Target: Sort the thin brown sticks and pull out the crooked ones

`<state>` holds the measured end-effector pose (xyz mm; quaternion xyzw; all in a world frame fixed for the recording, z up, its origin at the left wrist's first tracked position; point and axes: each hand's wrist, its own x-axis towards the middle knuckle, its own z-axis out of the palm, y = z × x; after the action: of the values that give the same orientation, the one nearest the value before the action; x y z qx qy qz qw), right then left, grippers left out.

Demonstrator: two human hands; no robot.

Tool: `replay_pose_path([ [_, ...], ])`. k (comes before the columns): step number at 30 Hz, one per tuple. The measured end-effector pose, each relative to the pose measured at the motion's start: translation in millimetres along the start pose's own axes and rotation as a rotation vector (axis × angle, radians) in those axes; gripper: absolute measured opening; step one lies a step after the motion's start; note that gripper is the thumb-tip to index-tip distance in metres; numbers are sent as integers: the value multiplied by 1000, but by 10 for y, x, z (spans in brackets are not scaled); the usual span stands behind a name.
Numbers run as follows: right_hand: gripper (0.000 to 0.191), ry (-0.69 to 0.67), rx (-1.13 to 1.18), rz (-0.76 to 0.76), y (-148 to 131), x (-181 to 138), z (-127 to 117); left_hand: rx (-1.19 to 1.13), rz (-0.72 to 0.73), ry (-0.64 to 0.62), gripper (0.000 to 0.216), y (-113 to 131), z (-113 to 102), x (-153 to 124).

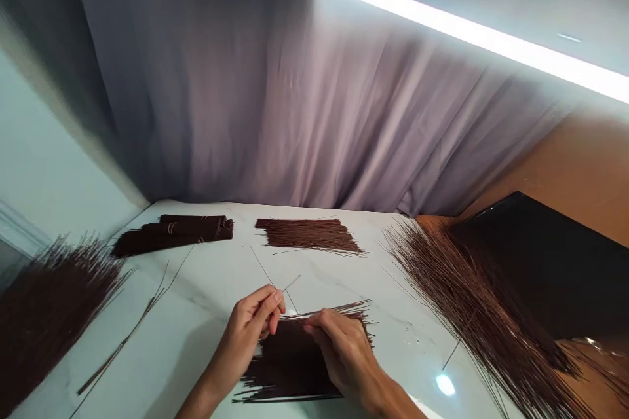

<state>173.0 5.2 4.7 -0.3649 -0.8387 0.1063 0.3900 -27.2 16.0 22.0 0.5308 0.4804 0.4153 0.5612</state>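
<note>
Sticks (287, 366), wire-thin, straight and matte dark brown, lie packed side by side in a dense mat directly beneath the two hands I am watching, the ends ragged like a coarse fringe. The left hand (258, 313) is closed in a pinch, its thumb and forefinger gripping a single stick (293, 282) whose short, slightly greyer length pokes out past the fingertips. The right hand (340, 347) hangs over the mat with thumb and fingertips drawn together; I cannot tell whether anything sits between them. Another hair-fine stick (263, 264) slants behind the left hand, and I cannot make out where its lower end stops. All of this is on a glossy white table (216, 281) with faint grey, marble-like veining. Farther back I see a flat, blocky bundle (304, 236) in the middle and, to its left, a tighter bundle (191, 232) marked with thin, pale curved bands. A bristly heap (44, 327) fills the left edge, with a few loose sticks (101, 370) splayed beside it. On the right, a long, shaggy heap (472, 301) fans out beside a smooth black panel (535, 268). Soft mauve-grey curtain (275, 91) falls in deep folds behind, under a glaring, straight tube light (466, 29).
</note>
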Motion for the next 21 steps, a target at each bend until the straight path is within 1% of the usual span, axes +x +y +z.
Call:
replay_pose_path([
  [2,22,-41,83,101,101,-151,113,-55,-36,-28,46,6,24,-36],
  [3,22,-77,110,139,157,-170,113,-80,-56,-45,46,-1,51,-55],
  [5,24,-139,135,182,241,-116,19,-121,-81,-77,47,-31,110,-79],
  [6,25,-163,132,180,259,-61,-56,-131,-89,-92,48,-51,133,-79],
  [8,26,-213,85,125,255,58,-219,-143,-98,-107,48,-91,158,-56],
  [11,28,-306,-15,17,222,206,-430,-158,-94,-65,49,-122,141,1],
  [14,26,-373,-37,14,271,339,-614,-189,-67,-17,48,-104,86,33],
  [17,23,-357,-70,29,384,519,-797,-196,-53,-26,47,-74,37,30],
  [21,19,-316,-152,-60,438,806,-970,-174,-35,-45,45,-82,44,19],
])
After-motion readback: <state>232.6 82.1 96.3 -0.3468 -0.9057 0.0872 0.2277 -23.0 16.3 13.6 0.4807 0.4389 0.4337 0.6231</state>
